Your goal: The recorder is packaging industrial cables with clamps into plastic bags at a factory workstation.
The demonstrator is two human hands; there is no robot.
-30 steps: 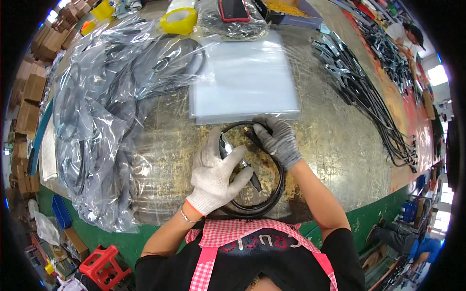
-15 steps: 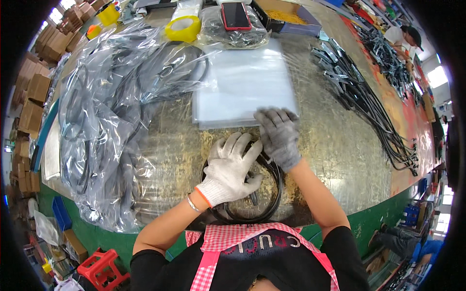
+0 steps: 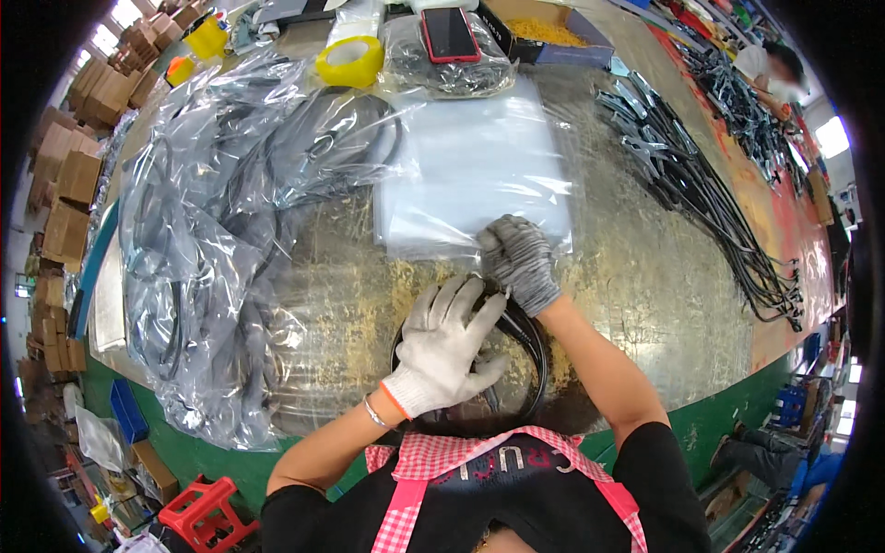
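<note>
A coil of black cable lies on the metal table just in front of me. My left hand, in a white glove, lies flat on the coil with its fingers spread, pressing it down. My right hand, in a grey glove, is just beyond the coil. Its fingers curl onto the near edge of a stack of clear plastic bags. Part of the coil is hidden under my left palm.
A large heap of clear plastic with black cables covers the left of the table. A yellow tape roll, a phone and a box lie at the back. Rows of black cables run along the right. Another person works far right.
My right hand has left the coil and moved forward to the near edge of the plastic bags. My left hand has stayed flat on the coil.
</note>
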